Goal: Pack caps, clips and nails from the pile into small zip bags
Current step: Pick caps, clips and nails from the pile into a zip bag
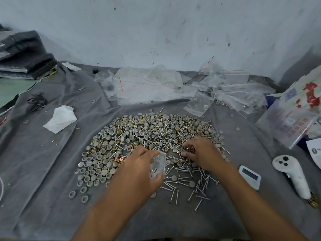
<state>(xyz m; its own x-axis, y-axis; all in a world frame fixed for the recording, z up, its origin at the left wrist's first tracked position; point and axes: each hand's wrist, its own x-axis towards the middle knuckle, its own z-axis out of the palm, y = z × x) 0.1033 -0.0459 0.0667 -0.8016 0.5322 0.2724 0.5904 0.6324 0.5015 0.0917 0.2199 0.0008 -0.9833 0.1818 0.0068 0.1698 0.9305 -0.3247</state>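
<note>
Clear zip bag [158, 165] gripped in L hand [137, 169]; R hand [202, 152] pinches brass clips [189, 150].

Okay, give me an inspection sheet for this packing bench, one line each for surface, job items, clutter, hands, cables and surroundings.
Surface: wrinkled grey cloth covers the bench.
Job's things: mixed pile of caps, clips and nails at centre; empty zip bags heaped at the back; filled zip bags back right.
Clutter: white tissue, white handheld controller, small white timer, black ties, printed plastic bag.
Hands: left hand holds a small zip bag; right hand picks at brass clips.
Cables: nothing seen.
Surroundings: scuffed white wall; folded dark fabric back left.
</note>
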